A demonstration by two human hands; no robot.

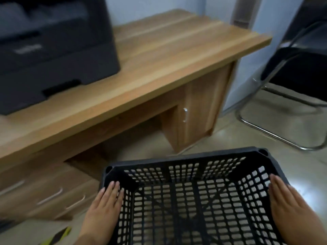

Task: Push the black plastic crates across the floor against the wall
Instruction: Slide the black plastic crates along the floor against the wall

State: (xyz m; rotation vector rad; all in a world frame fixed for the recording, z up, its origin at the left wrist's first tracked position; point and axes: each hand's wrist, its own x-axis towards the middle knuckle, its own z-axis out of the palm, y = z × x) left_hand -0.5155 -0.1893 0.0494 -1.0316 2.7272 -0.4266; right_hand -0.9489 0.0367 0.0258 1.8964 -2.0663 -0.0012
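Observation:
A black plastic crate [187, 158] with lattice walls and an empty inside fills the lower middle of the head view, standing on the beige floor. My left hand [104, 207] lies flat on its left rim, fingers stretched forward and close together. My right hand [290, 204] lies flat on the right rim in the same way. Neither hand curls around the plastic. The crate's far edge sits just short of the wooden desk's cabinet. The pale blue wall [247, 68] is behind the desk and to its right.
A wooden desk [159, 55] with a cabinet door and drawers stands ahead, a dark printer [53, 41] on its left part. A black chair with a chrome frame [292, 71] stands at the right. Open floor lies between desk and chair.

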